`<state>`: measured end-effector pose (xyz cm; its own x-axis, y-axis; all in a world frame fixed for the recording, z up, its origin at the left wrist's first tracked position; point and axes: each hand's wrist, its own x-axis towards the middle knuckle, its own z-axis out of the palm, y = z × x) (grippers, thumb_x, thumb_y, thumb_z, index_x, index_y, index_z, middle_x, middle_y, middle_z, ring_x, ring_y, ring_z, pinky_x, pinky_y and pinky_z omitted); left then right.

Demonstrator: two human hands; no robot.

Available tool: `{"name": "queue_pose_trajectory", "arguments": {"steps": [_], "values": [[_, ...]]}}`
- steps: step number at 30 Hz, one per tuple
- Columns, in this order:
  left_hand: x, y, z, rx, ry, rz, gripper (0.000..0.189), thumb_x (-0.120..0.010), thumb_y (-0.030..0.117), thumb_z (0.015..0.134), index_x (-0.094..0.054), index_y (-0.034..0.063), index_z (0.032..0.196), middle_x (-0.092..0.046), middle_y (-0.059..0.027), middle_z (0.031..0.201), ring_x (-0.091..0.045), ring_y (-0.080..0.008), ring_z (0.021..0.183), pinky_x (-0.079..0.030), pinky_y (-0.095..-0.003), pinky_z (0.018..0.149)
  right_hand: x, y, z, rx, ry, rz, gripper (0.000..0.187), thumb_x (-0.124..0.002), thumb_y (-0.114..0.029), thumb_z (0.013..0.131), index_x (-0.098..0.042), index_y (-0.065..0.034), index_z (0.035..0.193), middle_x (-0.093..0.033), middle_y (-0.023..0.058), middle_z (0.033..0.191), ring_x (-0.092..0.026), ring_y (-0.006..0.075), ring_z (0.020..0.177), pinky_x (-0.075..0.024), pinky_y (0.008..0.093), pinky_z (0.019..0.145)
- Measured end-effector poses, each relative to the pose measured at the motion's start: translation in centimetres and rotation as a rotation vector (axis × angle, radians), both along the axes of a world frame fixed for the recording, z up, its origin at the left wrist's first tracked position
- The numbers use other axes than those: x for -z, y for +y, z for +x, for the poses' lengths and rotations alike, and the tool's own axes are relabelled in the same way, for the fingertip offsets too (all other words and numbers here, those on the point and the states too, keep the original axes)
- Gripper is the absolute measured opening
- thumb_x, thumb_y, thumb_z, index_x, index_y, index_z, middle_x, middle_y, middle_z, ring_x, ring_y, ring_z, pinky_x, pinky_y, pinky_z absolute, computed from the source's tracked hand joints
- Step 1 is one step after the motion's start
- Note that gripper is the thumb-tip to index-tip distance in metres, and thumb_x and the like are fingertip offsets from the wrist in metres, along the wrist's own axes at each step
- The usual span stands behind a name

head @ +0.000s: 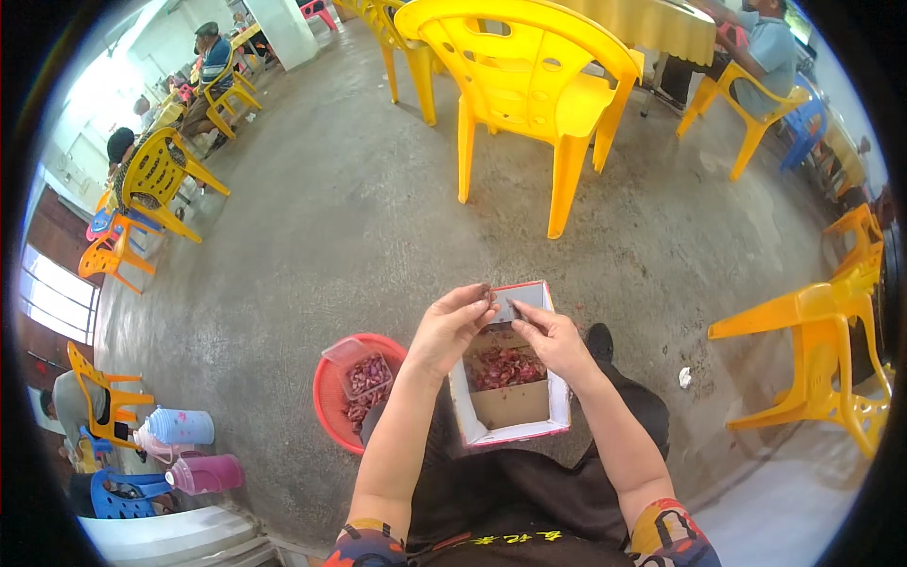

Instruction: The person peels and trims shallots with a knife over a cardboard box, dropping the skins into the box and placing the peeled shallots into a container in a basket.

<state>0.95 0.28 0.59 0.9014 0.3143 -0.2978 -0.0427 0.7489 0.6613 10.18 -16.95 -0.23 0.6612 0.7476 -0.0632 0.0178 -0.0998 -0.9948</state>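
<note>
My left hand (453, 326) pinches a small brownish piece (489, 292), likely a shallot, between thumb and fingers. Facing it, my right hand (556, 340) grips a small dark blade (514, 309), probably a short knife; its handle is hidden in the fingers. Both hands are above the far half of an open cardboard box (464, 407) with white walls. Reddish shallot skins (509, 367) lie in a heap inside it. Left of the box, a red plastic basket (328, 397) holds unpeeled shallots (360, 411). A clear plastic tub (345, 349) with pinkish shallots (368, 373) sits on them.
A yellow plastic chair (524, 78) stands ahead on the concrete floor (319, 212). More yellow chairs (815, 333) are at the right. Blue (181, 425) and pink (209, 473) vacuum flasks are at the lower left. Several people sit at tables farther off. A crumpled tissue (684, 377) lies right.
</note>
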Motion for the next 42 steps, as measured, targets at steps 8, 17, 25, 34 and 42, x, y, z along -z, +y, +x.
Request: {"name": "queue_pose_trajectory", "arguments": {"steps": [8,17,25,34,42], "values": [[0.6,-0.5,0.4,-0.019,0.049,0.258,0.022,-0.065,0.0,0.086,-0.063,0.0,0.108,-0.067,-0.0091,0.099,-0.065,-0.0181,0.09,-0.053,-0.0268,0.079,-1.4,-0.1,-1.2,-0.023,0.188,0.137,0.043,-0.057,-0.007,0.095,-0.05,-0.0058,0.137,-0.054,-0.0038,0.082,-0.047,0.0008,0.068,-0.0406,0.018,0.059],[1.1,-1.4,0.4,-0.077,0.043,0.393,0.022,-0.065,0.002,0.086,-0.063,-0.0016,0.108,-0.066,-0.009,0.101,-0.064,-0.0168,0.09,-0.054,-0.029,0.08,0.3,0.8,-2.0,0.051,0.193,0.224,0.04,-0.058,-0.01,0.094,-0.054,-0.0059,0.133,-0.061,0.0075,0.112,-0.057,0.0118,0.096,-0.0457,0.0252,0.082],[0.6,-1.3,0.8,-0.049,0.003,0.092,0.017,-0.059,-0.003,0.089,-0.062,-0.0012,0.106,-0.066,-0.0098,0.1,-0.065,-0.0184,0.093,-0.056,-0.0293,0.082,-0.9,0.2,-1.5,0.039,0.92,0.363,0.046,-0.055,-0.019,0.097,-0.044,-0.0131,0.141,-0.049,-0.0031,0.081,-0.041,0.0053,0.06,-0.035,0.0215,0.053],[0.6,6.0,-2.2,-0.251,0.031,0.244,0.023,-0.063,0.008,0.091,-0.057,-0.0002,0.111,-0.061,-0.0039,0.091,-0.053,-0.0078,0.067,-0.042,-0.0208,0.055,0.0,-0.6,-0.4,0.036,0.717,0.233,0.043,-0.055,-0.015,0.097,-0.047,-0.0085,0.138,-0.051,-0.0024,0.077,-0.04,0.0053,0.058,-0.0348,0.0224,0.049],[17.0,16.9,-19.8,-0.561,0.55,0.104,0.012,-0.069,0.009,0.085,-0.065,0.0024,0.095,-0.063,-0.0022,0.075,-0.055,-0.0112,0.061,-0.042,-0.0232,0.052,3.0,0.0,-1.1,-0.16,-0.446,-0.445,0.037,-0.063,-0.019,0.087,-0.062,-0.0091,0.122,-0.059,0.0144,0.082,-0.057,0.0277,0.075,-0.0457,0.0341,0.072]]}}
